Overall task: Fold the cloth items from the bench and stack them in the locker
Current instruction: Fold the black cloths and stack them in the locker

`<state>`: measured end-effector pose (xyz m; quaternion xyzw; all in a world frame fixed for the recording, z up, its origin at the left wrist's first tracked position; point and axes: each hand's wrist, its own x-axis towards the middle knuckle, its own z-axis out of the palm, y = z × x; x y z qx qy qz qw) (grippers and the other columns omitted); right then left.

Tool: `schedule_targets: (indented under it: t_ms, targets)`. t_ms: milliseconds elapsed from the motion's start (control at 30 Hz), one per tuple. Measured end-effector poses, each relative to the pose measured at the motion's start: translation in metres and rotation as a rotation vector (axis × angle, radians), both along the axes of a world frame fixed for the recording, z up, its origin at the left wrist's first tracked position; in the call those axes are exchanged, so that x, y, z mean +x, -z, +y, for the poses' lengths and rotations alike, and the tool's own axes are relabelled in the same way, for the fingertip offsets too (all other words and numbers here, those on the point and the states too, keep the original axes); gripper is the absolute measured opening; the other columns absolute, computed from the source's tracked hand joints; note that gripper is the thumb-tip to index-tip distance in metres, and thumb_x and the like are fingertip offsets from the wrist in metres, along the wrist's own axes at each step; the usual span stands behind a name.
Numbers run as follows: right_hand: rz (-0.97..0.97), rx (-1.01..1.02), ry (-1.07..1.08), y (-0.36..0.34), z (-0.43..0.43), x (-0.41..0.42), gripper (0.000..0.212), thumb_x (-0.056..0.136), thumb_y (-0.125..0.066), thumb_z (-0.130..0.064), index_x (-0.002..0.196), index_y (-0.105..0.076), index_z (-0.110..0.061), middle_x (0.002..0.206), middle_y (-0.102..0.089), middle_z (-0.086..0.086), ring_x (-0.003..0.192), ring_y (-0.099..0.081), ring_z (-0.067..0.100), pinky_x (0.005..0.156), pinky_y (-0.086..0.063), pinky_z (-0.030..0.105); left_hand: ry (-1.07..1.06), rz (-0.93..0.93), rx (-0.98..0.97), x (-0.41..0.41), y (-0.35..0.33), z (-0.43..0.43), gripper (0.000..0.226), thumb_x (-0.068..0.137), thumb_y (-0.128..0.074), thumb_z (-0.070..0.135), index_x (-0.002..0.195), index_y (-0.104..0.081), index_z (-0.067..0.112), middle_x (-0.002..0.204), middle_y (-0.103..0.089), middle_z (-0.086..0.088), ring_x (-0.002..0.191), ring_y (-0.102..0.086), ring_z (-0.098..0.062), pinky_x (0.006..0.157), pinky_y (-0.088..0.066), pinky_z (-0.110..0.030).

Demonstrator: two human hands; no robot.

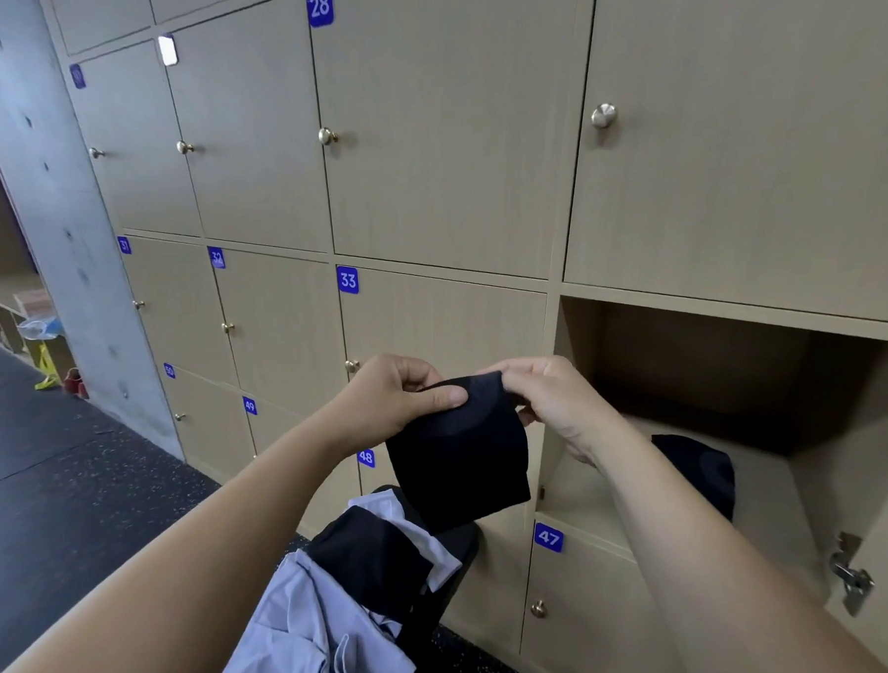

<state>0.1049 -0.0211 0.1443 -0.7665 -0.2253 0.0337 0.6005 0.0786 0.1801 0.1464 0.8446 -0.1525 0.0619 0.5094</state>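
wooden lockers point(447, 145), black cloth point(459, 464) pinched between left hand point(393, 395), right hand point(553, 397)

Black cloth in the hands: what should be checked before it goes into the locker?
1. Grip secure: ok. The left hand and right hand both pinch the top edge of the black cloth.
2. Cloth folded: cannot tell. It hangs compact, but its back is hidden.
3. Locker reachable: ok. The open locker is just right of the hands, its inside in plain view.
4. Room to stack: ok. One dark item lies on its floor, with free space above.
5. All items folded: not ok. A pile of clothes lies crumpled below the hands.
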Motion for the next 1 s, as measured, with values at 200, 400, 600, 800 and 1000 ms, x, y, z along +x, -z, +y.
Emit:
schedule_targets:
  t_ms: [200, 400, 600, 800, 1000]
  targets:
    - [0.174, 0.099, -0.102, 0.025, -0.008, -0.010, 0.033, 0.078, -0.074, -0.032, 0.101, -0.070, -0.009, 0.094, -0.073, 0.009, 0.087, -0.069, 0.016, 0.074, -0.054, 0.025, -0.011, 0.011, -0.166, -0.005, 0.015, -0.013, 0.028, 0.092, -0.065, 0.028, 0.071, -0.061, 0.011, 0.054, -0.058, 0.007, 0.047, -0.049, -0.005, 0.045, -0.037, -0.015]
    - [0.264, 0.118, 0.004, 0.053, -0.027, -0.017, 0.020, 0.079, -0.073, -0.007, 0.098, -0.069, -0.004, 0.090, -0.073, 0.011, 0.083, -0.070, 0.021, 0.071, -0.056, 0.028, -0.117, 0.042, -0.300, -0.009, 0.043, -0.025, 0.036, 0.095, -0.060, 0.037, 0.078, -0.060, 0.005, 0.064, -0.059, -0.001, 0.057, -0.053, -0.012, 0.054, -0.041, -0.021]
    - [0.333, -0.008, 0.038, 0.063, -0.048, -0.027, 0.030, 0.080, -0.073, -0.009, 0.109, -0.066, 0.000, 0.102, -0.071, 0.018, 0.090, -0.069, 0.026, 0.074, -0.056, 0.035, -0.180, 0.079, -0.042, -0.003, 0.073, -0.048, 0.053, 0.089, -0.059, 0.056, 0.084, -0.059, 0.004, 0.066, -0.055, 0.003, 0.059, -0.051, -0.009, 0.059, -0.040, -0.026]
    - [0.376, 0.279, 0.203, 0.083, -0.080, -0.042, 0.032, 0.083, -0.072, -0.024, 0.110, -0.067, -0.007, 0.104, -0.073, 0.012, 0.096, -0.070, 0.026, 0.084, -0.057, 0.041, -0.225, 0.100, -0.253, 0.003, 0.092, -0.092, 0.051, 0.096, -0.056, 0.046, 0.074, -0.056, 0.000, 0.059, -0.054, 0.003, 0.057, -0.048, -0.011, 0.055, -0.039, -0.022]
    - [0.189, 0.422, 0.667, 0.114, -0.090, -0.062, 0.033, 0.087, -0.067, -0.039, 0.068, -0.055, -0.014, 0.066, -0.060, -0.008, 0.064, -0.059, 0.002, 0.062, -0.049, 0.016, -0.246, 0.144, -0.416, 0.005, 0.108, -0.153, 0.041, 0.097, -0.052, 0.046, 0.084, -0.065, 0.009, 0.075, -0.069, -0.003, 0.070, -0.063, -0.014, 0.062, -0.048, -0.028]
